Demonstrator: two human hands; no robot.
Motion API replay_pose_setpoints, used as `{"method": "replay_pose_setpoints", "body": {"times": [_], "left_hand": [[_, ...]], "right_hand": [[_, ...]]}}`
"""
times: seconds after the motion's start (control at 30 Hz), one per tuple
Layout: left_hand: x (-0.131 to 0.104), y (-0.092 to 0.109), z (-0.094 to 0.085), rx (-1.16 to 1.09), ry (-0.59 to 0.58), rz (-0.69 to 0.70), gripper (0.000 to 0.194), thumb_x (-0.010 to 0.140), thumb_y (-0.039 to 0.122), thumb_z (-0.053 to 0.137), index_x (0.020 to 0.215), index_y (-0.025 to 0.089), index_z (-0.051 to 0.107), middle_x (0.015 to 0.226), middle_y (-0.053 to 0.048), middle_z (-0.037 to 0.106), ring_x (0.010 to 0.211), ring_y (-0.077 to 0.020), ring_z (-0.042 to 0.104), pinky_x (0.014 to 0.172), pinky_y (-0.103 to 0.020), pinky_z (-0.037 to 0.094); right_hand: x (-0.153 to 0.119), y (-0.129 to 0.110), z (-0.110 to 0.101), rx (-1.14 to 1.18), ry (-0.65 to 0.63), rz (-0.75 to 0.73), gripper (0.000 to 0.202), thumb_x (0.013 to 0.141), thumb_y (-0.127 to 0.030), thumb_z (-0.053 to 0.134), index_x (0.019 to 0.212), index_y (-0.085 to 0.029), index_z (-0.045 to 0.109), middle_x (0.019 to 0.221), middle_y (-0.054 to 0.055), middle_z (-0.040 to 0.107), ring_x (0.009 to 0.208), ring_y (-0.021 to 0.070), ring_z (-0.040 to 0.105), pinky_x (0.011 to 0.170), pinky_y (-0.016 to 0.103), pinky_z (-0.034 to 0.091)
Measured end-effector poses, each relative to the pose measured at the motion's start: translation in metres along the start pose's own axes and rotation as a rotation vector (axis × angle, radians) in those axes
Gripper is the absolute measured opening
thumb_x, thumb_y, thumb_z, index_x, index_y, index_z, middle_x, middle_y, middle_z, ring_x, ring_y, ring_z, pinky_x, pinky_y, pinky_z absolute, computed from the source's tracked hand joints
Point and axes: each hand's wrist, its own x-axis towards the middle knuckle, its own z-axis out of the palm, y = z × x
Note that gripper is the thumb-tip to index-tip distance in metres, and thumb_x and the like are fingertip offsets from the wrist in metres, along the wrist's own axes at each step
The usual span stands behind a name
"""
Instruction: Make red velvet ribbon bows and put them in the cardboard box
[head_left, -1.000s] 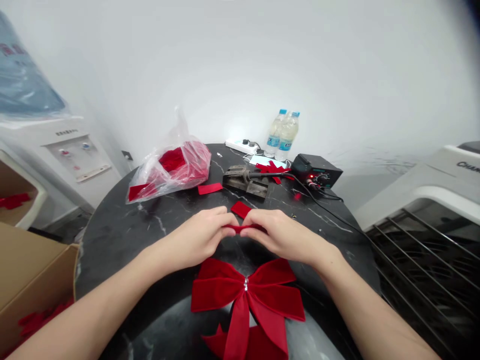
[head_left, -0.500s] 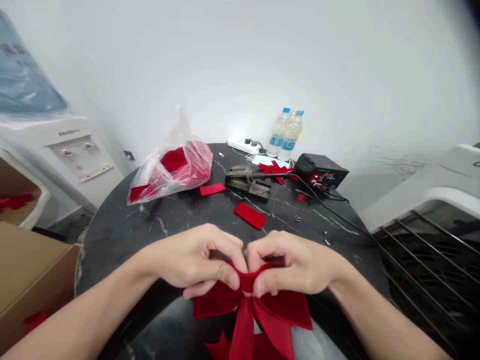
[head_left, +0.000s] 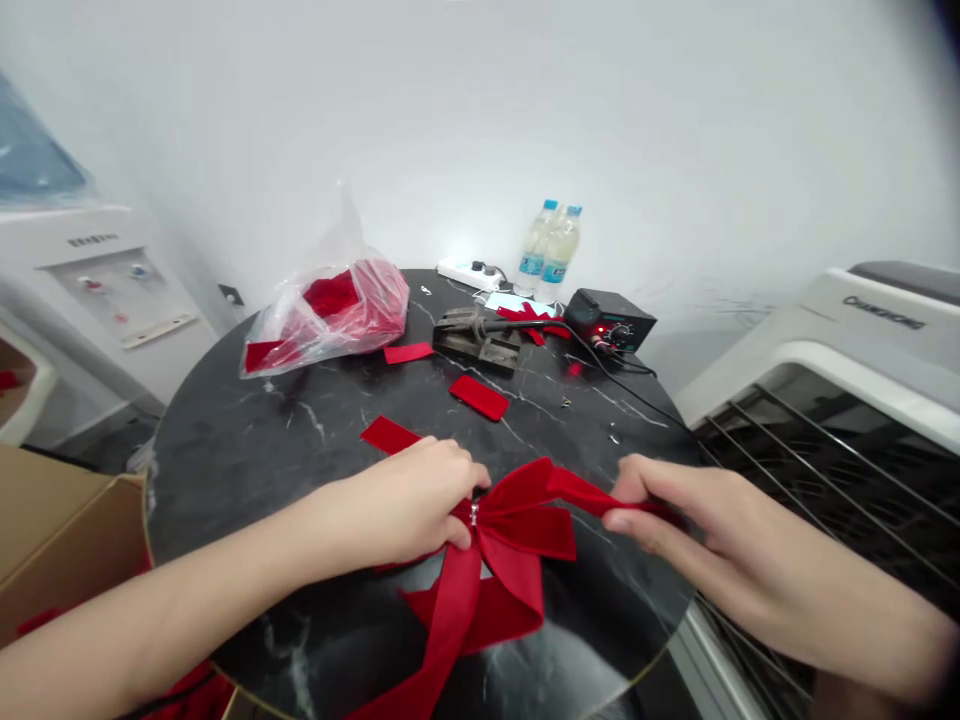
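A red velvet-like bow [head_left: 525, 535] lies near the front of the black round table, its tails hanging toward me. My left hand [head_left: 420, 500] is closed on the bow's left side, beside a small shiny silver tie [head_left: 474, 513] at its middle. Off to the right, my right hand [head_left: 697, 515] pinches a red ribbon strip [head_left: 574, 487] that stretches taut from the bow's centre. Part of the bow is hidden under my left hand. Beyond that hand, the end of another red strip [head_left: 390, 434] shows.
A loose red piece [head_left: 478, 397] lies mid-table. Behind it are a soldering iron stand [head_left: 472, 340], a black control box [head_left: 611, 322], water bottles [head_left: 553, 250] and a plastic bag [head_left: 330, 315] of red fabric. A cardboard box [head_left: 60, 520] stands at left, a white appliance [head_left: 855, 340] at right.
My hands were together, pinching a red band at the bow's middle. My right hand has since moved right, drawing the strip out, while my left hand stays at the bow. The view has shifted.
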Motion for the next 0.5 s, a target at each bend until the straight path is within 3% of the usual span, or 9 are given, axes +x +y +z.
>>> {"method": "replay_pose_setpoints", "body": {"times": [0.1, 0.23, 0.3, 0.37, 0.43, 0.5], "left_hand": [[-0.002, 0.006, -0.005, -0.028, -0.021, 0.011, 0.012, 0.084, 0.018, 0.076, 0.095, 0.021, 0.079, 0.101, -0.006, 0.068, 0.095, -0.0234, 0.065, 0.077, -0.031, 0.045], [-0.012, 0.017, -0.025, 0.059, 0.235, 0.094, 0.027, 0.090, 0.013, 0.068, 0.100, 0.033, 0.085, 0.100, -0.006, 0.063, 0.099, -0.0206, 0.059, 0.085, -0.032, 0.041], [-0.019, 0.023, -0.035, 0.042, 0.346, 0.176, 0.033, 0.091, 0.009, 0.064, 0.108, 0.030, 0.084, 0.089, -0.005, 0.068, 0.084, -0.0165, 0.060, 0.077, -0.029, 0.042], [-0.026, 0.027, -0.043, -0.065, 0.344, 0.235, 0.036, 0.093, 0.008, 0.062, 0.119, 0.024, 0.081, 0.091, -0.004, 0.077, 0.077, -0.0130, 0.065, 0.073, -0.025, 0.045], [-0.032, 0.027, -0.048, -0.192, 0.297, 0.247, 0.036, 0.096, 0.010, 0.059, 0.124, 0.022, 0.078, 0.107, -0.004, 0.081, 0.088, -0.0125, 0.073, 0.079, -0.021, 0.051], [-0.037, 0.023, -0.050, -0.332, 0.228, 0.216, 0.038, 0.099, 0.010, 0.054, 0.126, 0.024, 0.076, 0.119, -0.002, 0.080, 0.103, -0.0129, 0.075, 0.090, -0.019, 0.053]], "right_hand": [[-0.033, 0.016, 0.012, 0.073, 0.149, 0.053, 0.031, 0.105, -0.045, 0.056, 0.083, -0.023, 0.056, 0.072, -0.002, 0.058, 0.062, 0.0148, 0.049, 0.057, 0.026, 0.041], [-0.048, 0.028, 0.028, 0.361, 0.242, 0.056, 0.025, 0.105, -0.043, 0.058, 0.089, -0.024, 0.058, 0.084, 0.000, 0.067, 0.077, 0.0175, 0.063, 0.070, 0.025, 0.050], [-0.039, 0.023, 0.038, 0.537, 0.226, 0.025, 0.024, 0.106, -0.041, 0.056, 0.089, -0.025, 0.057, 0.103, 0.003, 0.073, 0.095, 0.0202, 0.068, 0.082, 0.027, 0.054], [-0.021, 0.014, 0.049, 0.658, 0.251, -0.025, 0.025, 0.106, -0.040, 0.058, 0.087, -0.024, 0.055, 0.130, 0.003, 0.068, 0.117, 0.0225, 0.064, 0.097, 0.030, 0.052], [-0.002, 0.003, 0.058, 0.705, 0.295, -0.079, 0.026, 0.105, -0.040, 0.060, 0.086, -0.024, 0.055, 0.146, 0.001, 0.059, 0.131, 0.0225, 0.056, 0.106, 0.031, 0.046], [0.012, -0.005, 0.064, 0.734, 0.312, -0.116, 0.026, 0.106, -0.040, 0.060, 0.087, -0.024, 0.054, 0.146, 0.001, 0.058, 0.128, 0.0207, 0.057, 0.104, 0.029, 0.046]]}}
